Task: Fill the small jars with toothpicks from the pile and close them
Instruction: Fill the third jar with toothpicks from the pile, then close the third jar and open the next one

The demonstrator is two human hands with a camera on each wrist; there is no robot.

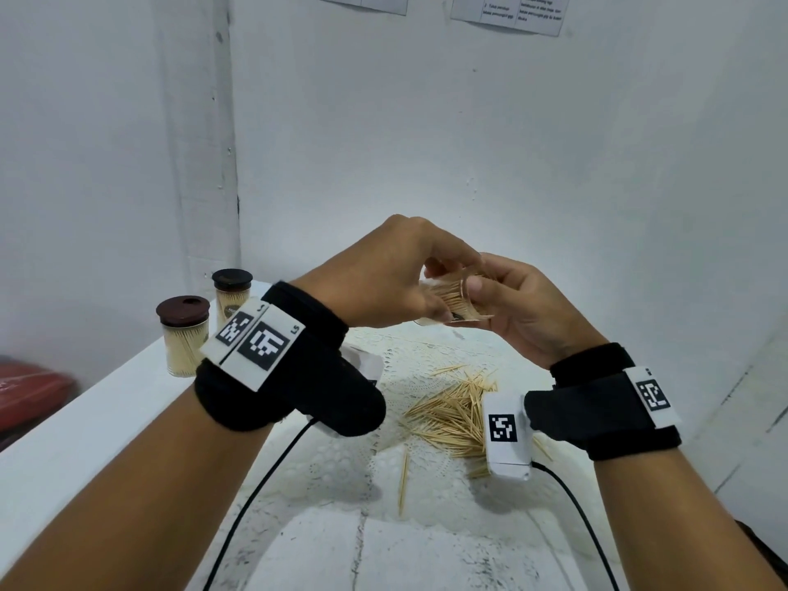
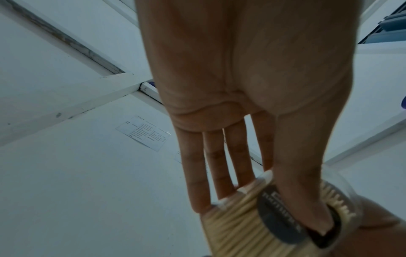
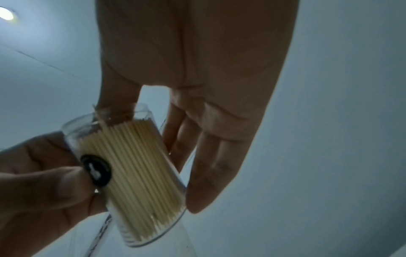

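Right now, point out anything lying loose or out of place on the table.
A few stray toothpicks lie apart from the pile, nearer the table's front edge. The two capped jars stand upright. Nothing else stands out.

head: looks down over both forearms at the counter [image 1: 128, 403]
wrists: super close, facing up along the palms
shared: jar [image 3: 140, 170]

Toothpicks [image 1: 454, 413] pale tan – lids [image 1: 182, 311] dark brown – doily [image 1: 409, 356] white lace – wrist straps [image 1: 307, 356] black.
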